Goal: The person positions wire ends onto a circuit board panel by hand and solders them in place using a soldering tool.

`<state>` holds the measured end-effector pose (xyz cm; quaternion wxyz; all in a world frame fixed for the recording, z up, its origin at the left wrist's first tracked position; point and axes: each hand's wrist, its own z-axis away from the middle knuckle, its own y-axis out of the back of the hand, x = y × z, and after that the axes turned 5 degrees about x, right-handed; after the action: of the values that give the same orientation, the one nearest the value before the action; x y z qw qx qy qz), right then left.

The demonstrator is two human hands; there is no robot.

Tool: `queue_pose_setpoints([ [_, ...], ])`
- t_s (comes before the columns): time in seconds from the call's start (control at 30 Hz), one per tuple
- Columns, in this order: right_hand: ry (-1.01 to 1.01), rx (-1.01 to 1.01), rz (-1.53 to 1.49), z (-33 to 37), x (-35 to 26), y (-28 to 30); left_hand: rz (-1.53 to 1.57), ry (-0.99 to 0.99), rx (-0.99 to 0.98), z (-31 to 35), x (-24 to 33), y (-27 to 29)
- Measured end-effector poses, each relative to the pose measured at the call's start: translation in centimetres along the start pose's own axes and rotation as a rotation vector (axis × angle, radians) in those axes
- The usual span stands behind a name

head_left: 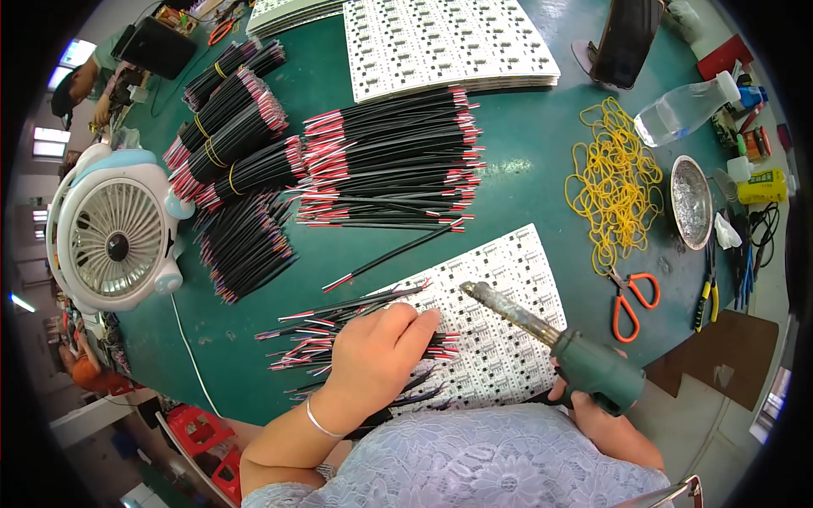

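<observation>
My left hand (377,351) is closed, knuckles up, over a spread of short black cables (309,347) with red and white ends. Its fingertips are hidden, so what they pinch does not show. Beneath lies a white circuit board panel (508,288) with rows of small dark parts, and some cable ends rest on it. My right hand (584,408) grips a dark green soldering gun (597,372) from below. The gun's blackened metal tip (470,289) points left above the panel, apart from my left hand.
Many black cables (389,161) and banded bundles (229,131) lie ahead, left of stacked panels (449,42). A white fan (114,241) stands left. Rightward are yellow rubber bands (614,186), a metal bowl (690,203), orange-handled scissors (631,300) and a plastic bottle (686,110).
</observation>
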<state>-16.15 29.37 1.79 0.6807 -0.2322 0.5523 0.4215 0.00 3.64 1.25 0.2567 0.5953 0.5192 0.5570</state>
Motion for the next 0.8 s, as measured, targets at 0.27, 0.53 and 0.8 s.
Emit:
queue_pose_setpoints([
  [0.27, 0.258, -0.09, 0.358, 0.5, 1.4, 0.0, 0.01, -0.043, 0.05, 0.1, -0.8, -1.1],
  [0.53, 0.361, -0.087, 0.584, 0.0, 1.0, -0.1, 0.008, -0.023, 0.025, 0.0, -0.9, -0.9],
  [0.8, 0.269, -0.059, 0.312, 0.5, 1.6, 0.2, 0.093, 0.037, -0.001, 0.2, -1.2, -0.3],
])
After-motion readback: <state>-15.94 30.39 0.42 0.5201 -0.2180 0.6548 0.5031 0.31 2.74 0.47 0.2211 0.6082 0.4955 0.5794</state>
